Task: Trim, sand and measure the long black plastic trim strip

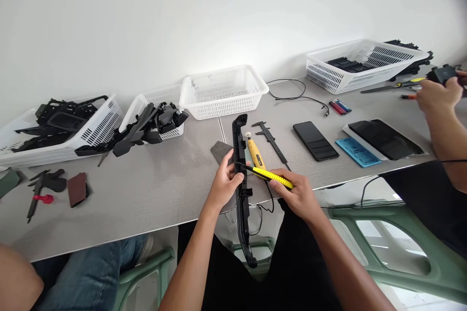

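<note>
left hand (224,182) grips the black trim piece (242,189); right hand (297,194) clasps a yellow knife (272,177).

Long black trim strip (242,189), yellow-handled tool (272,178)

Four white baskets (223,91) — two phones (315,141), two lighters (339,106) — one caliper (270,140), one tablet (385,138).

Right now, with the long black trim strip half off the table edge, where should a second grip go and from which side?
On the long black trim strip, grip the lower half that hangs past the table edge, coming from below. The left hand already pinches its middle from the left, and the right hand holds the yellow knife against its right side, so probably only that end is free.
</note>
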